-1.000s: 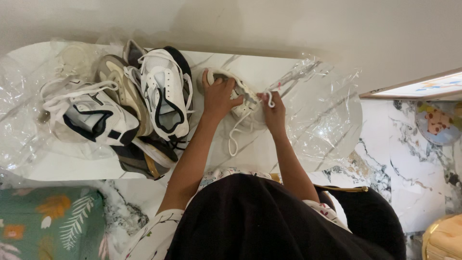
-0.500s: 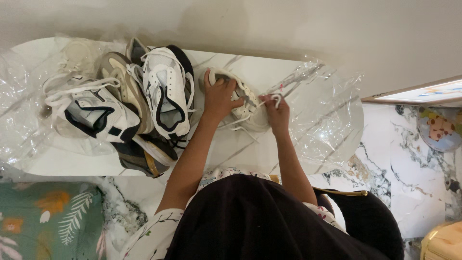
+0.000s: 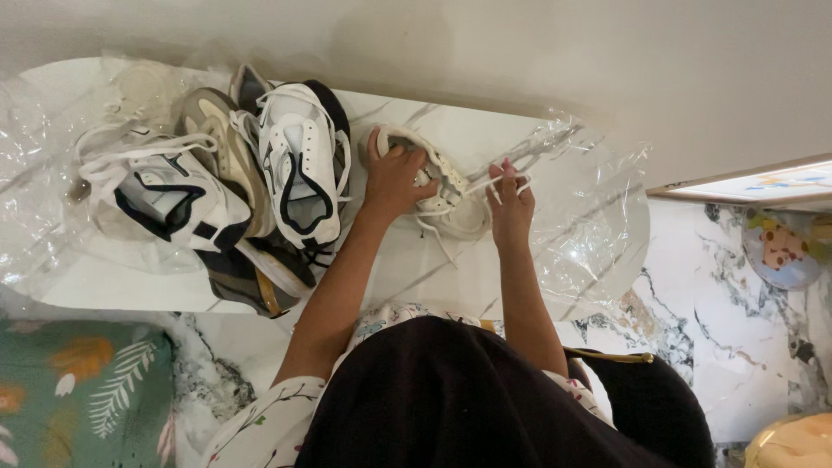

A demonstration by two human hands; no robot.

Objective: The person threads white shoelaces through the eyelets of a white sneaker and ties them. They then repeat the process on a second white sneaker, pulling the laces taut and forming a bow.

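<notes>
Marble table (image 3: 416, 269), plastic-wrapped; sneaker pile (image 3: 234, 186) beside left hand (image 3: 394, 178) clamping white shoe (image 3: 451, 195); right hand (image 3: 511, 204) pinching lace (image 3: 485, 185).

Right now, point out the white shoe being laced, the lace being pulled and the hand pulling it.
white shoe (image 3: 464, 217), head view, on its toe end.
lace (image 3: 472, 185), head view, on the taut stretch.
right hand (image 3: 511, 208), head view, on its back.

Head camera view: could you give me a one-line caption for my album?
Left hand steadies a white sneaker on a plastic-covered marble table while the right hand pulls its lace taut, beside piled sneakers.
</notes>
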